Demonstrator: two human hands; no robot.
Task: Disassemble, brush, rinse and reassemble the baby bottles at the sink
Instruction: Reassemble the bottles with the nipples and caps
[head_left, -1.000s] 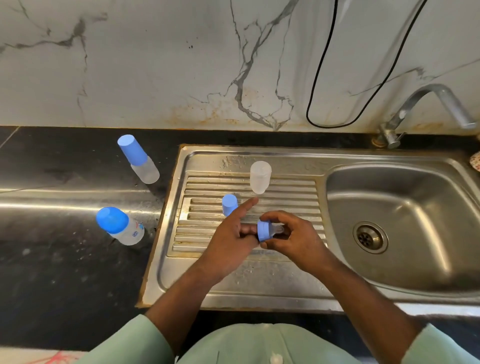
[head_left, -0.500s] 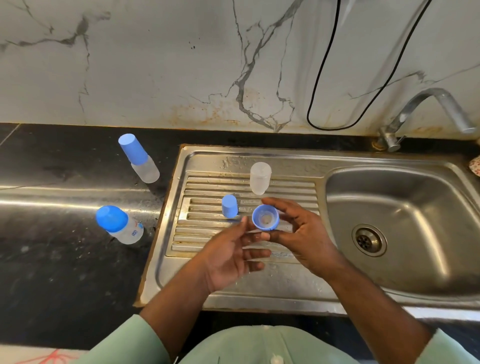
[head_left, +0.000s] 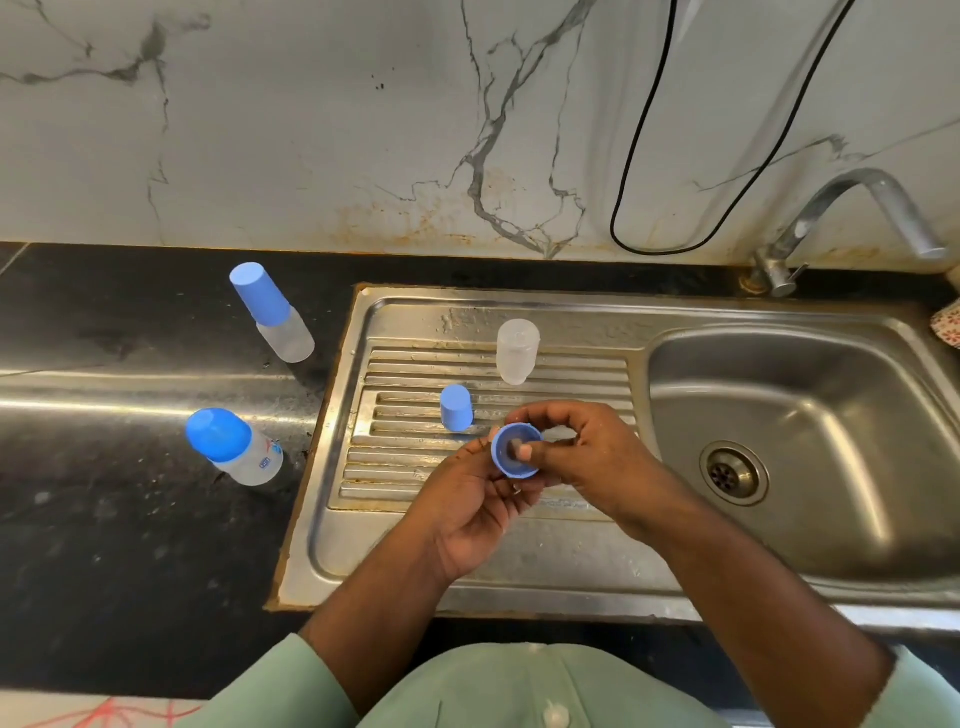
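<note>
Over the ribbed drainboard (head_left: 415, 462), at 6 o'clock from the bare bottle body (head_left: 516, 351) and blue cap (head_left: 456, 408), our hands meet. Our left hand (head_left: 467, 512) cups the blue screw ring (head_left: 515, 451) from below, grip curled round it; our right hand (head_left: 587, 457) pinches its rim, thumb pushed inside. The sink basin (head_left: 810, 415) lies open at 3 o'clock; two capped bottles (head_left: 234, 447) (head_left: 271, 310) stand on the worktop (head_left: 104, 519) at 9 and 10 o'clock

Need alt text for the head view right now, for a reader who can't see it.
Both hands, left hand and right hand, hold a blue bottle collar over the sink drainboard. A clear bottle body and blue cap stand behind; two capped bottles wait on the counter.
</note>
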